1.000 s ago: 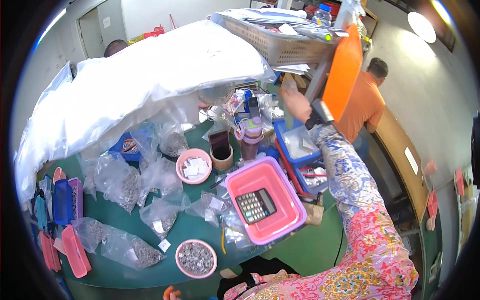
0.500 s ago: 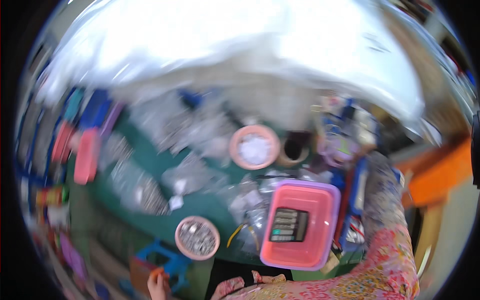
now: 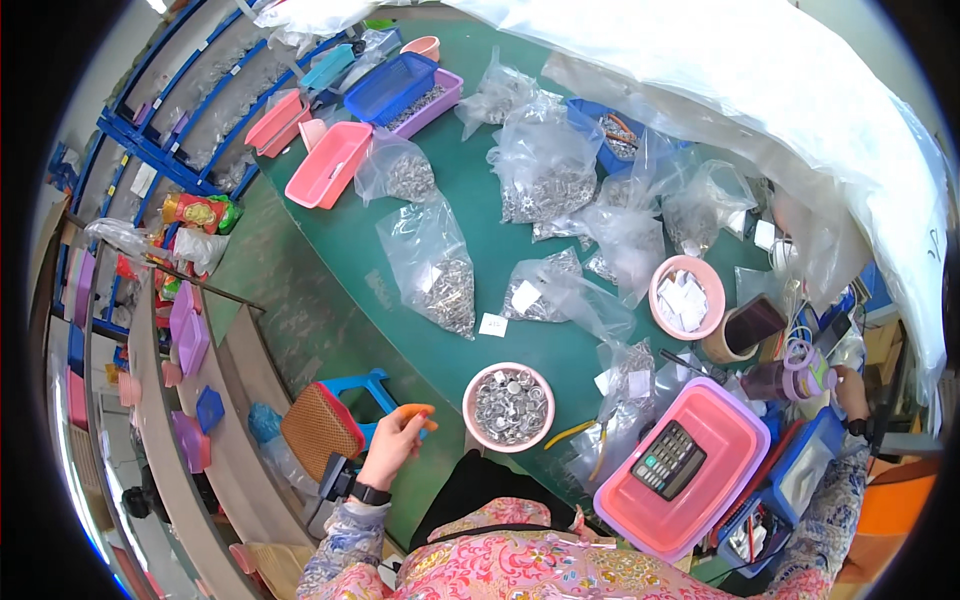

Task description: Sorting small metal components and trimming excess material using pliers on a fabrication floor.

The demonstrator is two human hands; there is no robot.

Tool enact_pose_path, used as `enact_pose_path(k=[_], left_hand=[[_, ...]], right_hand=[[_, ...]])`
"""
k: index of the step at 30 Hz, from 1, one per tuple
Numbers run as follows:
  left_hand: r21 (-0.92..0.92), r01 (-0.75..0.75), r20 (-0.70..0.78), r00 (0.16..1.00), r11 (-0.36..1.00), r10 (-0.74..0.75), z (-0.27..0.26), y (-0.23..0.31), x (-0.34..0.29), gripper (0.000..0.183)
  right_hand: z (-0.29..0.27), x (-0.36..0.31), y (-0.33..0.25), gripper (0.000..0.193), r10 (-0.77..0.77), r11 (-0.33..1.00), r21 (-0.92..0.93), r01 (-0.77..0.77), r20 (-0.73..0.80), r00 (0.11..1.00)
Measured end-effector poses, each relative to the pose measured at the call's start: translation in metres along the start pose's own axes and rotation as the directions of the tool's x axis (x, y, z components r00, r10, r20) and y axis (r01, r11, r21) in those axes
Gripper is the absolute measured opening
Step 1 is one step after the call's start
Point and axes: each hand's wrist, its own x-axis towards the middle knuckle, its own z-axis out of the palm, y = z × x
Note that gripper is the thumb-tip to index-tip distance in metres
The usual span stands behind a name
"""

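My left hand (image 3: 396, 442) is raised left of the pink bowl (image 3: 552, 405) filled with small metal parts. Its fingers are curled together, and something orange (image 3: 420, 412) shows at the fingertips; whether it is a held piece or a finger cover is unclear. At the far right, my right hand (image 3: 853, 394) closes on the lid end of a bottle (image 3: 785, 380) with a lavender top and a dark see-through body. Several of its fingers are hidden. Nearer me, a dark calculator (image 3: 668, 460) lies in a pink tray (image 3: 628, 508) nested in a lavender one.
Bags of metal parts (image 3: 550, 185) lie across the green table (image 3: 345, 265). A pink bowl of white slips (image 3: 660, 290), a tape roll (image 3: 722, 348) and yellow-handled pliers (image 3: 570, 432) are nearby. A blue stool (image 3: 375, 385) stands at the left, beside shelving.
The view has swung to the right and steadied. My left hand has come up further into view, with its wrist and sleeve showing. My right hand now shows at the bottle.
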Motion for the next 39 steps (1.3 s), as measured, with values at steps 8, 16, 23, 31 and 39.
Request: enact_pose_path(k=[8, 16, 23, 31, 39], left_hand=[[0.057, -0.049, 0.200, 0.979, 0.997, 0.037, -0.022, -0.025, 0.067, 0.030], [-0.066, 0.064, 0.636, 0.772, 0.996, -0.007, -0.007, -0.035, 0.145, 0.047], [0.040, 0.023, 0.804, 0.593, 0.999, -0.046, 0.014, -0.025, 0.155, 0.048], [0.072, -0.895, 0.602, 0.390, 0.440, 0.697, 0.028, -0.007, 0.151, 0.044], [0.279, -0.687, 0.584, 0.676, 0.671, 0.450, 0.027, -0.007, 0.157, 0.028]], right_hand=[[-0.078, -0.178, -0.270, 0.027, 0.052, 0.942, 0.334, -0.029, -0.058, 0.997], [0.073, -0.234, -0.519, 0.032, -0.110, 0.761, 0.646, 0.059, 0.039, 0.993], [0.165, -0.206, -0.579, 0.050, 0.357, 0.745, 0.602, -0.286, 0.002, 0.934], [0.161, -0.183, -0.616, 0.041, 0.240, 0.897, 0.442, -0.021, -0.444, 0.863], [0.157, -0.188, -0.614, 0.037, 0.230, 0.865, 0.499, 0.046, -0.477, 0.848]])
